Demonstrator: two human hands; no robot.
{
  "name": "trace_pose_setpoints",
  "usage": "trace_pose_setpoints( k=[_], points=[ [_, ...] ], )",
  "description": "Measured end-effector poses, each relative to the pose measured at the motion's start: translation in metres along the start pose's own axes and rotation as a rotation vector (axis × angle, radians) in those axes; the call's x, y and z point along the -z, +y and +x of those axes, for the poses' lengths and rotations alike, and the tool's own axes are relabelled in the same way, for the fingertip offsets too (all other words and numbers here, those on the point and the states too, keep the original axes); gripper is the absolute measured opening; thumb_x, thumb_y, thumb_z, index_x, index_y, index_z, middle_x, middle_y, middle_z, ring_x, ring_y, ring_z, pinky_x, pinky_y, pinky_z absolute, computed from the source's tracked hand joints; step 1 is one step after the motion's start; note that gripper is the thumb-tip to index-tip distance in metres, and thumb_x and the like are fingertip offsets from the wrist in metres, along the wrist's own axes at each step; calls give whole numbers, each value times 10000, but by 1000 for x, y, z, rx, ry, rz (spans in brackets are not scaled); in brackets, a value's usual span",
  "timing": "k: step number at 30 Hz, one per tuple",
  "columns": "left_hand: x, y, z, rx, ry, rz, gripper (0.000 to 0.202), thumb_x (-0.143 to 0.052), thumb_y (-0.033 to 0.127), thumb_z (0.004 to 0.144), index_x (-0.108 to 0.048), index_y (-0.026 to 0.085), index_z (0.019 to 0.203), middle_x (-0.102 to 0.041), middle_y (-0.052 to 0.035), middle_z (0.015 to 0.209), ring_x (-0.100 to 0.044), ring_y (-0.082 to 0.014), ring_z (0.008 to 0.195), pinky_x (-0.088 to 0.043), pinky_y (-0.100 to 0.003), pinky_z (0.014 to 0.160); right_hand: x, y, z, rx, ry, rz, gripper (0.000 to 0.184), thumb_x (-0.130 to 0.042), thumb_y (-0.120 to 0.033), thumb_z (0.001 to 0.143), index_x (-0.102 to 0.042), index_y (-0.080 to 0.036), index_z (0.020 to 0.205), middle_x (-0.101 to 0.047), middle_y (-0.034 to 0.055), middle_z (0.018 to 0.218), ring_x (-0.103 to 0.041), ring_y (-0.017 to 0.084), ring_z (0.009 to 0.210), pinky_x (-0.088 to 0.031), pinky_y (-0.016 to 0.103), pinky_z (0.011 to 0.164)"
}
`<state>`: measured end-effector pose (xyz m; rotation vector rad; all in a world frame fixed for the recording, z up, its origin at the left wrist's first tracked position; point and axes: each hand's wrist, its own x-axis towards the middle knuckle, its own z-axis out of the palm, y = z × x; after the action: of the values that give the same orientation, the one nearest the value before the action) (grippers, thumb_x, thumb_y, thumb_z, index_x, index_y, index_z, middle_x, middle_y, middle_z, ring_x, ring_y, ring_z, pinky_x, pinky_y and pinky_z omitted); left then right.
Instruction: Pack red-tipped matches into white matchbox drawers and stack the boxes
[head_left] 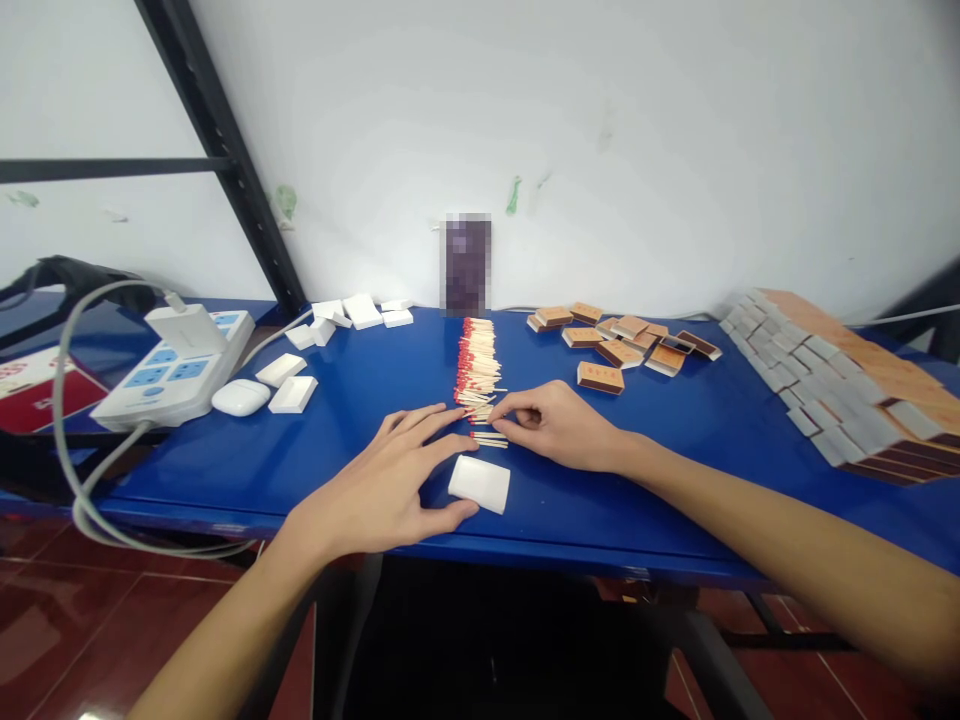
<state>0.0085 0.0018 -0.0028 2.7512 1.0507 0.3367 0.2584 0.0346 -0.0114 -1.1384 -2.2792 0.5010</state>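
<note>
A long pile of red-tipped matches lies in the middle of the blue table. My right hand rests at the pile's near end, its fingers pinched on a few matches. My left hand lies flat with fingers stretched out, its fingertips at the near matches and its thumb touching a white inner matchbox tray near the table's front edge.
White trays are scattered at the back left, by a power strip with a cable and a white earbud case. Orange matchbox sleeves lie at the back right. A big stack of matchboxes fills the right edge.
</note>
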Motion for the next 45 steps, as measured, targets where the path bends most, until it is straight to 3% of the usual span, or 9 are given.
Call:
trace_pose_setpoints(
  k=[15, 22, 27, 33, 45],
  points=[
    [0, 0, 1, -16, 22, -33, 520, -629, 495, 881, -564, 281, 1350, -442, -86, 1521, -319, -363, 1433, -329, -560, 1121, 1, -3, 2, -55, 4, -32, 144, -596, -232, 862, -720, -162, 841, -392, -79, 506, -336, 74, 470, -297, 235, 550],
    [3, 0, 0, -21, 41, -49, 320, -646, 460, 869, -588, 249, 1102, -460, -88, 1454, -377, -338, 1369, -386, -511, 1072, 3, -6, 3, -88, -11, -11, 156, -597, -262, 866, -690, -158, 795, -388, -78, 520, -322, 75, 484, -290, 231, 553],
    [3, 1, 0, -26, 30, -44, 308, -627, 470, 881, -552, 248, 1081, -464, -84, 1426, -389, -319, 1339, -383, -492, 1057, 6, -8, 3, -110, -82, 67, 201, -598, -307, 877, -694, -164, 774, -391, -75, 519, -350, 79, 496, -292, 239, 549],
    [2, 0, 0, -32, 51, -39, 339, -633, 463, 880, -542, 257, 1133, -484, -80, 1407, -397, -318, 1336, -376, -484, 1058, 2, -4, 3, -88, 49, 12, 171, -582, -262, 880, -700, -147, 834, -384, -85, 509, -310, 73, 479, -293, 241, 557],
    [3, 1, 1, -46, 61, -75, 310, -643, 465, 872, -576, 246, 1081, -539, -79, 1368, -399, -328, 1342, -384, -485, 1059, -1, 0, 4, -40, 55, -90, 174, -579, -238, 880, -730, -159, 845, -421, -74, 501, -308, 73, 465, -290, 241, 553]
  ],
)
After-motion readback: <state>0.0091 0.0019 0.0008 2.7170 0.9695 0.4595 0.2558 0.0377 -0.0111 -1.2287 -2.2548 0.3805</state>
